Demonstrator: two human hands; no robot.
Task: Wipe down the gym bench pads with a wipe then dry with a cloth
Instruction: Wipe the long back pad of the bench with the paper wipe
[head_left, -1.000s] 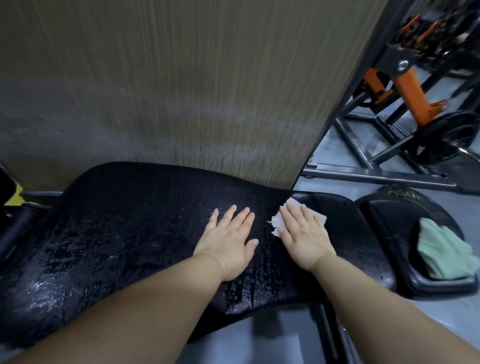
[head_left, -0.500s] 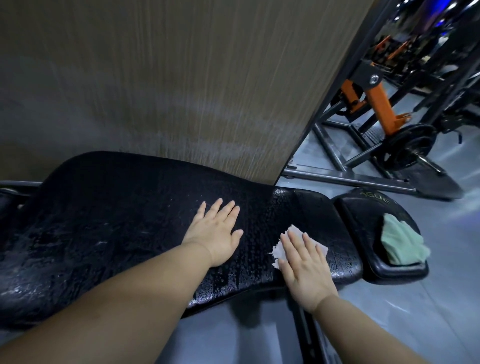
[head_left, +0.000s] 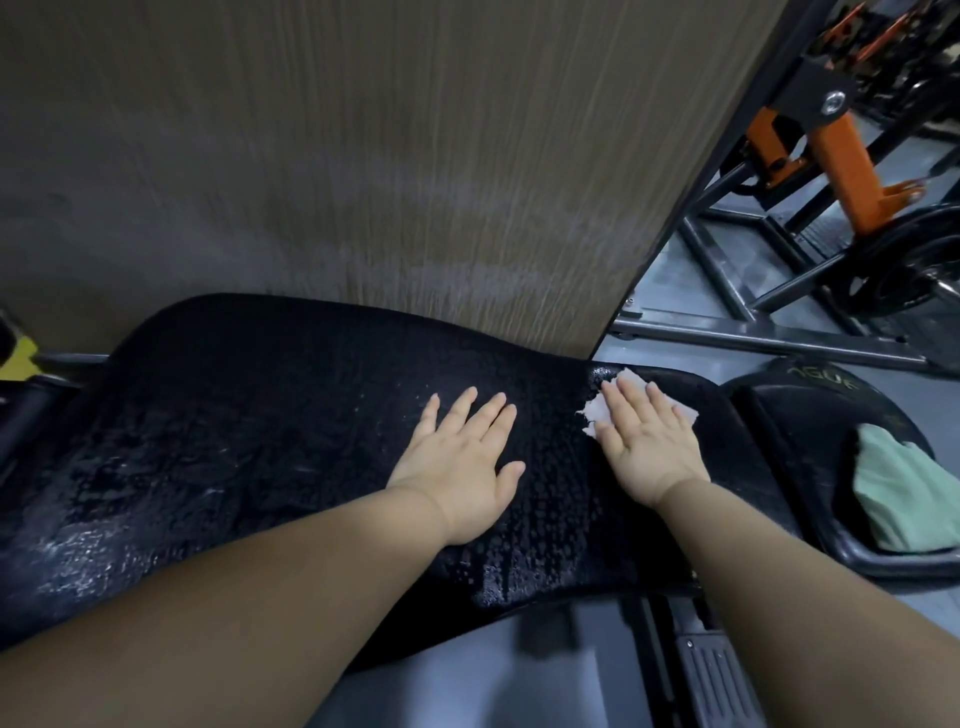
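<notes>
The long black bench pad (head_left: 249, 441) stretches across the view, wet with droplets. My left hand (head_left: 462, 462) lies flat on its middle, fingers spread, holding nothing. My right hand (head_left: 649, 447) presses a white wipe (head_left: 595, 413) flat against the pad's far right end; most of the wipe is hidden under the palm. A smaller black seat pad (head_left: 779, 410) sits to the right, with a pale green cloth (head_left: 904, 499) bunched on it.
A wood-grain panel (head_left: 363, 156) stands right behind the bench. Orange and black gym machines (head_left: 841, 150) with a weight plate (head_left: 914, 265) fill the right background. Grey floor and the bench frame (head_left: 711, 670) show below.
My right hand slid the wipe toward the near edge of the pad, then back up to its far right end. The left hand stayed flat on the pad.
</notes>
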